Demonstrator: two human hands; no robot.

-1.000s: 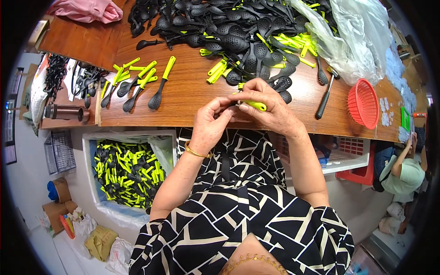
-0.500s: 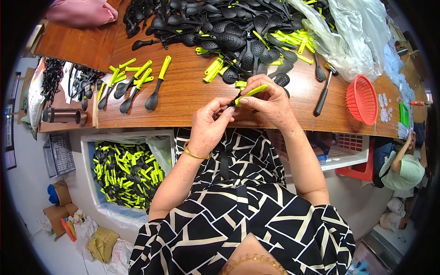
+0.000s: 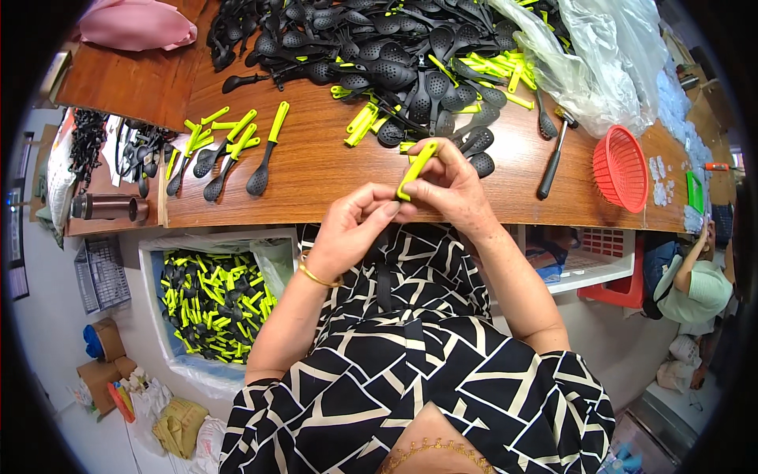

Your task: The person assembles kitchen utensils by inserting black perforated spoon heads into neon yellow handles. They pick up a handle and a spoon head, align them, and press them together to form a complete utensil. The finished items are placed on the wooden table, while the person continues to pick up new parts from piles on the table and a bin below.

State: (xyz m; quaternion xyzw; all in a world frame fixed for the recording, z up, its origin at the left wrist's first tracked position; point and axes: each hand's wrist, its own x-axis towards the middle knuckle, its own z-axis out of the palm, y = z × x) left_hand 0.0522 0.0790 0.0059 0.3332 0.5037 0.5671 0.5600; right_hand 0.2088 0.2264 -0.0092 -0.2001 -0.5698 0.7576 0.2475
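Lime-green handle (image 3: pixel 418 168), one, over the wooden table (image 3: pixel 316 158); long axis slanting, far end away and rightward | right hand (image 3: pixel 460 193) pinching it; left hand (image 3: pixel 359 220) gripping a mostly hidden dark part (image 3: pixel 402 198) at its near end | rightward, one hammer (image 3: pixel 554 162), one red basket (image 3: pixel 621 170); beyond, black spoons (image 3: pixel 387 51), too heaped to count

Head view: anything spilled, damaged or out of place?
Possibly the small pale pieces, loose on the wooden table beside the red plastic basket: they look spilled, though may be set there. No damage stands out.
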